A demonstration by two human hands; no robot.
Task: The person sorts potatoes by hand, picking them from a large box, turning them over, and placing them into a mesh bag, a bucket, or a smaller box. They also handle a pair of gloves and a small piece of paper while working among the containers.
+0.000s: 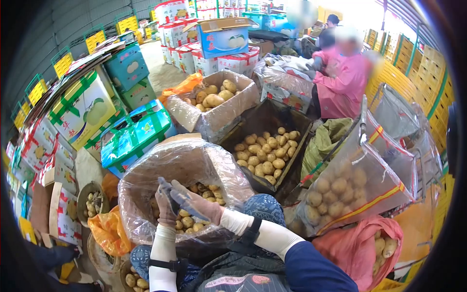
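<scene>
My left hand [166, 205], in a grey and pinkish glove, is raised with its fingers stretched upward. My right hand [198, 201], gloved alike, reaches across to it with long, flat fingers, and the fingertips of both meet or overlap. No object shows in either hand. Both are above a cardboard box wrapped in clear plastic [138, 194], which stands before my knees. Potatoes [187, 222] lie in the bottom of that box, partly hidden by my hands and forearms.
Beyond the box is a dark crate [304, 127] of potatoes, with another potato carton [214, 119] behind. A mesh bag of potatoes [335, 194] and a pink sack [348, 243] are at right. Stacked cartons [92, 109] rise at left. A person in pink [343, 78] sits opposite.
</scene>
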